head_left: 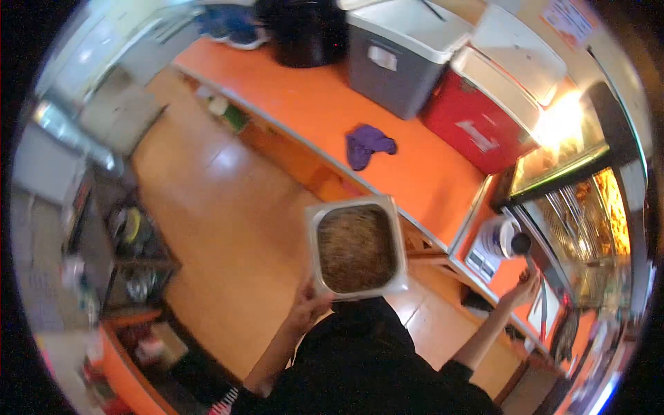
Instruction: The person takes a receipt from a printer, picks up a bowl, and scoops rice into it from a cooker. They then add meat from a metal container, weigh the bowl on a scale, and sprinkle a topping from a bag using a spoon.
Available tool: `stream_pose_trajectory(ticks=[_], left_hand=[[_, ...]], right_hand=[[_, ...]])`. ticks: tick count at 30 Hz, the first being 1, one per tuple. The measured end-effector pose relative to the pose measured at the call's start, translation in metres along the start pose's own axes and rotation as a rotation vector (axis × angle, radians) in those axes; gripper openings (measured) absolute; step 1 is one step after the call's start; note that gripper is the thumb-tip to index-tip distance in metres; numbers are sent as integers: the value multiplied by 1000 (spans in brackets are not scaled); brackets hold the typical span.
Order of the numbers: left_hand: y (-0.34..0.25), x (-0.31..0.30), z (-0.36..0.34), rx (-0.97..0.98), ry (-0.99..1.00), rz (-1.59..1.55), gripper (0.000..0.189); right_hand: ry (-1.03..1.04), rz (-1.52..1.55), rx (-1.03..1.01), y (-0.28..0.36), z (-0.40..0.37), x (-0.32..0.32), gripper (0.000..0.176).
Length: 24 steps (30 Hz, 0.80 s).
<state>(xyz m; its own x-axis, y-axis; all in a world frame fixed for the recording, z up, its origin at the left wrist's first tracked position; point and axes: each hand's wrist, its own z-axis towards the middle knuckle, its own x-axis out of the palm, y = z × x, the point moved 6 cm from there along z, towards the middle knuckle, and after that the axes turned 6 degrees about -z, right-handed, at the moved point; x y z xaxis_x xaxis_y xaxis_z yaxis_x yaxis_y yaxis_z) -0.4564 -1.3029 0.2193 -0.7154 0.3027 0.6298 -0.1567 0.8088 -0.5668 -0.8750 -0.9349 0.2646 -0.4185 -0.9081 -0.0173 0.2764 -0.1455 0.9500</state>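
Pan (357, 247): corner pinched in left hand (308, 309). Right hand (526, 287): fingers closed on ladle (520, 243) at tub (495, 236).

- We could read no words, brands or numbers anywhere.
- On the grey cooler (391, 79), we saw a pale label (382, 58), its print too small to read.
- On the red cooler (448, 104), we found a white marking (477, 136), illegible to us.
- We saw blurred print on the poster (567, 19) at the upper right.
- We found the lettering on the white tub (492, 238) unreadable too.
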Motion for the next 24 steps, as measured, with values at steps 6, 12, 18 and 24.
stream_pose_trajectory(ticks=[6, 12, 18, 24], left_hand=[[-134, -71, 43, 208, 22, -233, 60], [-245, -143, 71, 339, -70, -193, 70], [-363, -212, 96, 605, -224, -139, 80], [-505, -312, 146, 646, -258, -349, 84]], right_hand=[[-398, 266, 87, 23, -47, 47, 21], [-88, 439, 152, 88, -121, 281, 21], [1014, 584, 621, 169, -397, 640, 19], [1670, 844, 1273, 227, -704, 824, 18]])
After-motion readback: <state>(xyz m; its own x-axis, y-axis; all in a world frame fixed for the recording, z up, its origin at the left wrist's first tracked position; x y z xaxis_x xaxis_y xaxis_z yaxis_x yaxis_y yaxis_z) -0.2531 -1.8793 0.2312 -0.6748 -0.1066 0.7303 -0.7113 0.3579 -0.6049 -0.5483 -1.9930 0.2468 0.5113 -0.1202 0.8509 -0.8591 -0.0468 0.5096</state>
